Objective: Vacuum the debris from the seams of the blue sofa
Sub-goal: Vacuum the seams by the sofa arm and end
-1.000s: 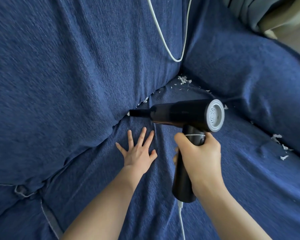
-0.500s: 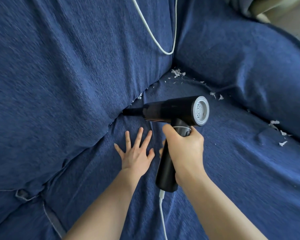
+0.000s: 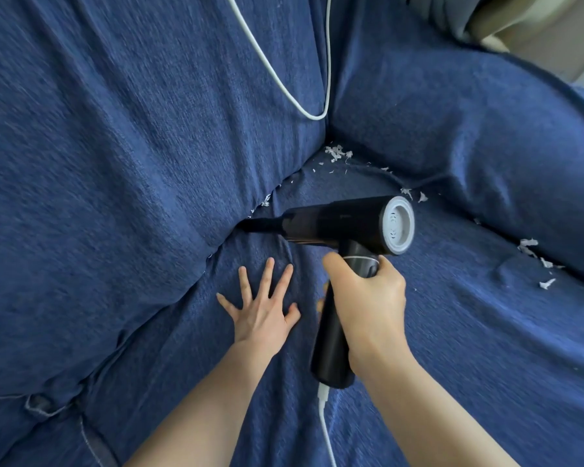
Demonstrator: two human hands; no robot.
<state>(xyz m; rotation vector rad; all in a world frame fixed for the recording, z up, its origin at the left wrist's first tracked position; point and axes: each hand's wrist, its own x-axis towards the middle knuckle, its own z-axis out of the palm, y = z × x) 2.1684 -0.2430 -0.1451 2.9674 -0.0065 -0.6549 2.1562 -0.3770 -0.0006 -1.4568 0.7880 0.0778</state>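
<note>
The right hand (image 3: 368, 298) was wrapped tight around the handle of the black handheld vacuum (image 3: 338, 227), fingers curled fully round it. The vacuum's narrow nozzle (image 3: 260, 225) pointed left and was pushed into the seam (image 3: 216, 251) between the back cushion (image 3: 132, 163) and the seat cushion (image 3: 452, 332) of the blue sofa. Just near of the nozzle, the left hand (image 3: 263, 315) lay flat on the seat, fingers spread and straight, holding nothing. White debris (image 3: 336, 153) sat at the far corner of the seam, with more scraps (image 3: 533, 254) to the right along the armrest (image 3: 469, 129). A white cord (image 3: 326, 429) ran from the handle's base.
</note>
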